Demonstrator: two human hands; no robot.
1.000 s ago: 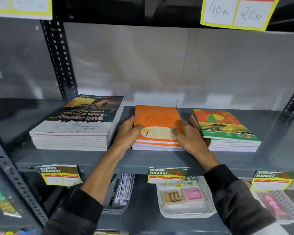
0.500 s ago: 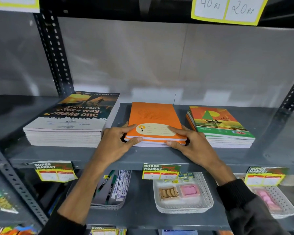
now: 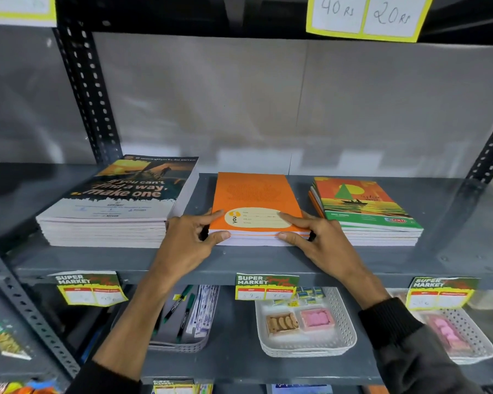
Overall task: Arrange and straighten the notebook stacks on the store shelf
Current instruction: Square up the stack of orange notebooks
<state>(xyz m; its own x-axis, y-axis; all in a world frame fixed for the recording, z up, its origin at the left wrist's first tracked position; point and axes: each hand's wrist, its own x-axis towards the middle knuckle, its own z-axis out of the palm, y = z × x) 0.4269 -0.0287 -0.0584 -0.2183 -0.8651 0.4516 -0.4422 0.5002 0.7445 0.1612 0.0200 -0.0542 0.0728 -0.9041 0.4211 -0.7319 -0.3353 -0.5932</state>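
Three notebook stacks lie on the grey shelf [image 3: 239,263]. The middle one is a low orange notebook stack [image 3: 255,194] with a cream label. My left hand [image 3: 188,240] grips its front left corner, thumb against the front edge and fingers on the cover. My right hand [image 3: 322,237] grips the front right corner in the same way. To the left is a tall dark-covered notebook stack [image 3: 117,206] with white lettering. On the right lies a green and orange sailboat notebook stack [image 3: 365,209], its books slightly fanned.
Perforated black uprights [image 3: 88,89] stand at the left and right. Price tags [image 3: 265,287] hang from the shelf edge. Below are a white basket [image 3: 305,345] with erasers, a pen tray [image 3: 180,345], and another basket [image 3: 464,336] at the right.
Both hands slid from the top of the orange stack to its front corners and pinched its front edge. The stack now lies squarer; the view has dropped slightly.
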